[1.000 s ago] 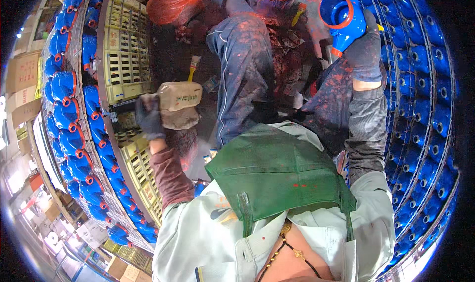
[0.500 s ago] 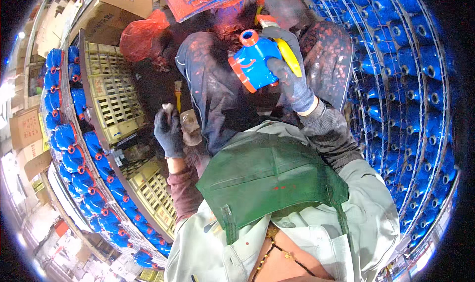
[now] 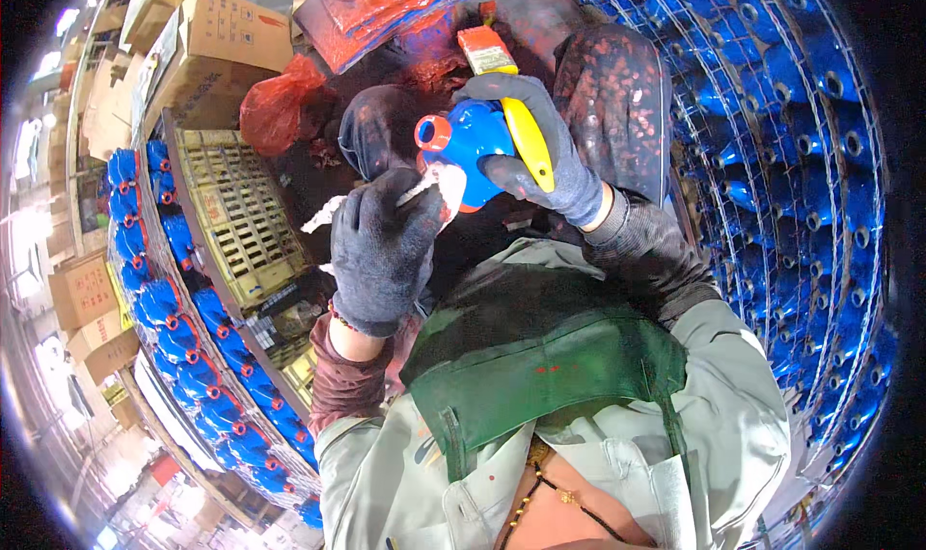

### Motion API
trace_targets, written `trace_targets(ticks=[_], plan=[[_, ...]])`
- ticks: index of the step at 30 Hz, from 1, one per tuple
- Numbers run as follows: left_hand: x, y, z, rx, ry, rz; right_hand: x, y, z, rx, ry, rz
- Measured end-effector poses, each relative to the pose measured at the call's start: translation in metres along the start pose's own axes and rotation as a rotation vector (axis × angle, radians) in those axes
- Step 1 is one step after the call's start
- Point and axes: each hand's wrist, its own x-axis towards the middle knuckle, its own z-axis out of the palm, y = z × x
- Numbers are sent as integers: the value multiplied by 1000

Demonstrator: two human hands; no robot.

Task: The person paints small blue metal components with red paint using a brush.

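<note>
While the right hand (image 3: pixel 540 155) grips the blue casting (image 3: pixel 468 140) and a yellow-handled brush (image 3: pixel 516 116) together, the casting sits far-centre, its red-rimmed opening pointing left. The left hand (image 3: pixel 381 251), just near-left of it, pinches a white rag (image 3: pixel 439 188) against its underside.

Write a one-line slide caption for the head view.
Gloved right hand grips a blue cast part and yellow-handled brush; gloved left hand presses a white scrap against it.

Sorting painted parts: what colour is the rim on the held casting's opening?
Red rim on the blue casting, head view.
</note>
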Motion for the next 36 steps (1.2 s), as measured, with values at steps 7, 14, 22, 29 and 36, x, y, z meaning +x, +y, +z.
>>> trace_targets(ticks=[7,14,22,29,36], plan=[[8,2,8,133,-2,32,4,-7,-5,-12,-50,12],[11,-2,6,49,-30,-41,5,-6,-8,7,-34,26],[5,-3,-2,-39,-139,-168,-2,-4,-4,294,-31,162],[9,-1,-12,-1,-8,-159,-3,-2,-2,317,-37,167],[1,-52,-11,345,-212,-45,-1,-10,0,527,-72,190]])
